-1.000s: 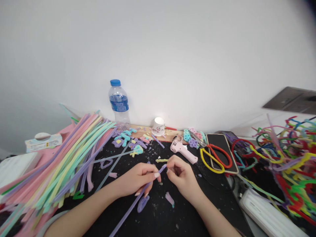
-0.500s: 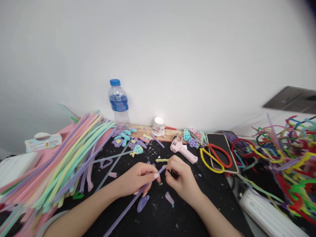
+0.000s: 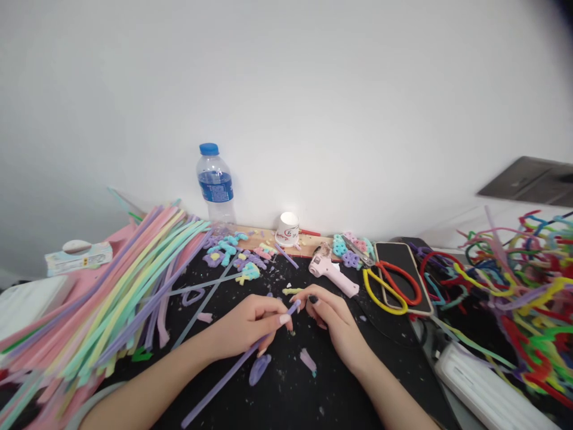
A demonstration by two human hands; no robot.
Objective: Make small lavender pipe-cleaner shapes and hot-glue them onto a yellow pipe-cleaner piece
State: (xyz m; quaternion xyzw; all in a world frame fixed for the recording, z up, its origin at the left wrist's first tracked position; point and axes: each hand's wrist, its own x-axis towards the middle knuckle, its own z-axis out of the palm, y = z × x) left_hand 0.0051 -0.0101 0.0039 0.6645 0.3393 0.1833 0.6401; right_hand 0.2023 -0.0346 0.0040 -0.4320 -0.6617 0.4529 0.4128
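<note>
My left hand [image 3: 250, 325] pinches a long purple pipe cleaner [image 3: 219, 385] between thumb and fingers. Its short upper end sticks out past the fingertips, and the long tail slants down to the lower left over the black mat. My right hand [image 3: 335, 319] is beside that upper end, its fingers loosely bent and the thumb lifted apart from them; the index fingertip is very near the tip, and I cannot tell if they touch. Below my left hand lies a purple oval coil [image 3: 259, 370]. A short pale yellow piece [image 3: 293, 291] lies just beyond my right fingers.
Pastel pipe cleaners [image 3: 129, 298] are heaped at left, tangled bright ones [image 3: 528, 310] at right. Behind my hands are a bottle [image 3: 215, 185], paper cup [image 3: 287, 230], pink glue gun [image 3: 333, 275] and small fuzzy shapes [image 3: 228, 248]. Scissors [image 3: 394, 286] lie across a phone [image 3: 403, 266].
My right thumb and fingers have loosened from their pinch at the purple pipe cleaner's tip. Its tail has shifted slightly left. My left hand keeps its grip.
</note>
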